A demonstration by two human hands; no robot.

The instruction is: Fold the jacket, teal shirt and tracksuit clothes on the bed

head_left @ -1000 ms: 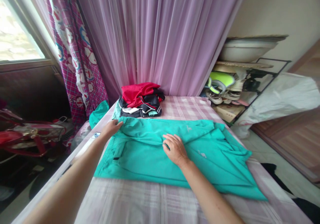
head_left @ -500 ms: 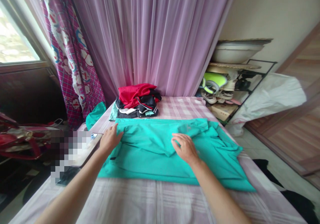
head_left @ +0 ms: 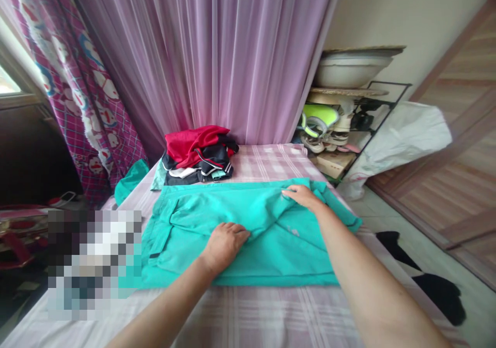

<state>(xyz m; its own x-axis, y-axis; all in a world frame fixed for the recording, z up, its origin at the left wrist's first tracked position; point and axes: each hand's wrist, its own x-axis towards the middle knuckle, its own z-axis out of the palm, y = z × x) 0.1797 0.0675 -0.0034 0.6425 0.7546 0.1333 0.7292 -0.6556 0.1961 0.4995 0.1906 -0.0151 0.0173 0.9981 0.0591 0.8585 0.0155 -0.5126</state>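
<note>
A teal jacket (head_left: 251,265) lies flat and folded lengthwise across the bed, its sleeves laid over the body and wrinkled in the middle. Dark-edged cuff tabs show at its left end, and a small pale logo at the right. My left hand (head_left: 227,242) rests on the middle of it, fingers curled down on the edge of a sleeve fold; the fingertips are partly hidden. Farther right, my right hand (head_left: 302,195) pinches the cloth near the upper edge, thumb and fingers close together.
Behind the jacket sits a heap of red, black and white clothes (head_left: 199,154). A teal cloth (head_left: 132,182) hangs at the left bed edge, beside a blurred-out patch. A shoe rack (head_left: 372,125) with a basin (head_left: 352,71) and a white plastic bag (head_left: 406,136) stand on the right.
My left hand has gone from the jacket's left end rightward to its middle. My right hand has moved from the middle toward the upper right. The view has swung right.
</note>
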